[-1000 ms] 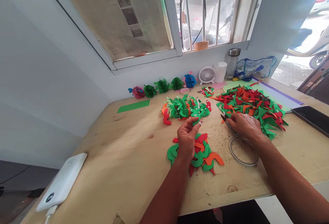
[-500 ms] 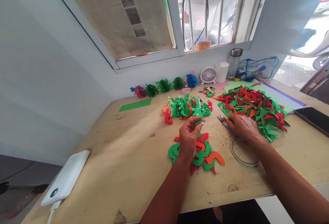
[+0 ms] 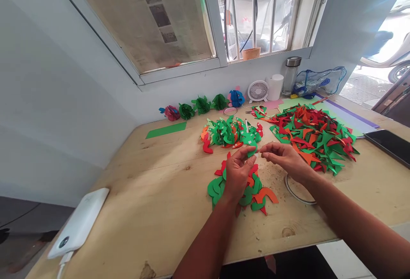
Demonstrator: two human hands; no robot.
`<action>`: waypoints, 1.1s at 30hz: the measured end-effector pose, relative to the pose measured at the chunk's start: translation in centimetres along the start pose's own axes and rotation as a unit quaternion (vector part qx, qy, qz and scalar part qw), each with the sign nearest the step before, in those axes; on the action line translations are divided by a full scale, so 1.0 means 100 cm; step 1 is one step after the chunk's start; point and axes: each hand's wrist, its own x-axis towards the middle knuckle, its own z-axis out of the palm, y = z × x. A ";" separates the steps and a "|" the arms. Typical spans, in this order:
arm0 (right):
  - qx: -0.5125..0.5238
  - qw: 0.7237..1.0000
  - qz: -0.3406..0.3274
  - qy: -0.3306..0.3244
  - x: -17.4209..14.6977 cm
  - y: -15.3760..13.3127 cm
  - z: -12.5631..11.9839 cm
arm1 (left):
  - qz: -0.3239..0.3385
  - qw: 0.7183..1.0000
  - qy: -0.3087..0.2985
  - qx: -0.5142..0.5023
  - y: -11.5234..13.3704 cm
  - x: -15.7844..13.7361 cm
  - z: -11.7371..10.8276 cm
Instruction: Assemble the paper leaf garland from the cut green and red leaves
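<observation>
My left hand [image 3: 238, 170] pinches a curved green paper piece [image 3: 252, 150] between thumb and fingers, above the table. A small white bit [image 3: 256, 155], like tape, shows at its edge. My right hand [image 3: 285, 158] is raised close to it, thumb and forefinger closed at the white bit; whether they grip it is too small to tell. Below my left hand lies a loose heap of curved paper cut-outs [image 3: 218, 187] in green, red and orange, partly hidden by my wrist. Just beyond is a pile of green and red pieces [image 3: 227, 132] with white patches.
A large heap of paper scraps [image 3: 320, 136] lies right, beside a phone [image 3: 389, 144]. A metal ring [image 3: 296, 196] sits under my right wrist. Folded paper figures [image 3: 202, 105], a small fan [image 3: 258, 91] and a glass bottle [image 3: 291, 77] line the wall. A power bank [image 3: 80, 221] is left.
My right hand has moved left from the scissors beside the scrap heap to my left hand's fingertips. The scissors no longer show. My left hand keeps hold of the green paper piece.
</observation>
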 end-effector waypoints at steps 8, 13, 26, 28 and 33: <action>0.030 1.000 0.004 0.003 0.000 0.000 0.005 | 0.004 1.000 -0.006 0.013 0.000 0.000 0.002; 0.031 1.000 0.004 -0.001 -0.001 -0.001 0.004 | 0.016 1.000 -0.016 0.012 0.002 -0.001 0.002; 0.057 0.998 -0.014 -0.003 0.000 0.002 0.003 | 0.065 0.995 0.006 0.078 -0.015 0.002 -0.002; 0.067 0.998 -0.021 0.003 -0.001 0.001 0.004 | 0.058 0.995 0.015 0.080 -0.017 0.003 -0.002; 0.077 0.996 -0.042 0.016 -0.002 -0.003 0.008 | 0.044 0.994 0.022 0.094 -0.015 0.001 -0.001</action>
